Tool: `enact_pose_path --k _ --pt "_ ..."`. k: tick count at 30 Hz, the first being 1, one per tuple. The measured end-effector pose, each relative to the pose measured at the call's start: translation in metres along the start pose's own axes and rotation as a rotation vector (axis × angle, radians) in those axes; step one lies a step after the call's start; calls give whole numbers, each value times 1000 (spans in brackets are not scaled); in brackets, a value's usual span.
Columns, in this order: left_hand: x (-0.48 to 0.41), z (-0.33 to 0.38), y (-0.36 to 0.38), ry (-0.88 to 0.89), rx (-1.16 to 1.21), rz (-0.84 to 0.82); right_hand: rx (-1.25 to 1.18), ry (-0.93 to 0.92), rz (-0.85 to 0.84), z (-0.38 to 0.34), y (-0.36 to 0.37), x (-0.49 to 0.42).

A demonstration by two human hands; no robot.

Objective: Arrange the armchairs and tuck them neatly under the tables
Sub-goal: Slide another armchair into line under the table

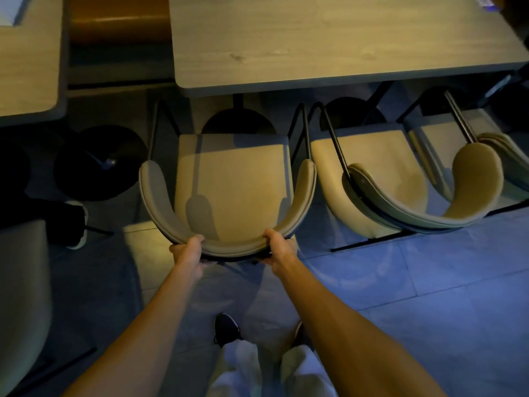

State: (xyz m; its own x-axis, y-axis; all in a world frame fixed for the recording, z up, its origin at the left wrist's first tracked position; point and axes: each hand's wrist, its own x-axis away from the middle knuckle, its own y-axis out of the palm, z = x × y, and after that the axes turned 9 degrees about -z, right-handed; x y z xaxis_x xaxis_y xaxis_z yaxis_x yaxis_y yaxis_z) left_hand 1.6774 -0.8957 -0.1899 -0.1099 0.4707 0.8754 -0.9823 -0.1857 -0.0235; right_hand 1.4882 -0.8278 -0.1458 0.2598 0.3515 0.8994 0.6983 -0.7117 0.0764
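Beige armchair (229,184) stood facing the table (329,41), its seat front near the table edge, not yet tucked under. Left hand (187,250) and right hand (279,245) each gripped its curved backrest. Risk: a skewed push could drive its arm into the neighbouring chair (400,190), standing just beside it.

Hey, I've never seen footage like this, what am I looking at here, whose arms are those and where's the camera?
There is no machine. One camera sits on a person's head, looking down, so the arms are theirs. The left hand and the right hand both grip the curved back of a beige armchair, whose seat is still out in front of the wooden table. A second armchair stands beside it on the right. The tabletop is mostly bare; a small item at its far right corner is too blurred to name.
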Motion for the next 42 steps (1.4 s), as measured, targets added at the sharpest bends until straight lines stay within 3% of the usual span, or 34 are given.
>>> enact_pose_path --k 18,42 --pt "37 -66 88 -44 132 67 122 -16 -25 -47 -98 -14" --pt "51 -90 93 23 112 64 150 -18 -123 -37 -130 -25"
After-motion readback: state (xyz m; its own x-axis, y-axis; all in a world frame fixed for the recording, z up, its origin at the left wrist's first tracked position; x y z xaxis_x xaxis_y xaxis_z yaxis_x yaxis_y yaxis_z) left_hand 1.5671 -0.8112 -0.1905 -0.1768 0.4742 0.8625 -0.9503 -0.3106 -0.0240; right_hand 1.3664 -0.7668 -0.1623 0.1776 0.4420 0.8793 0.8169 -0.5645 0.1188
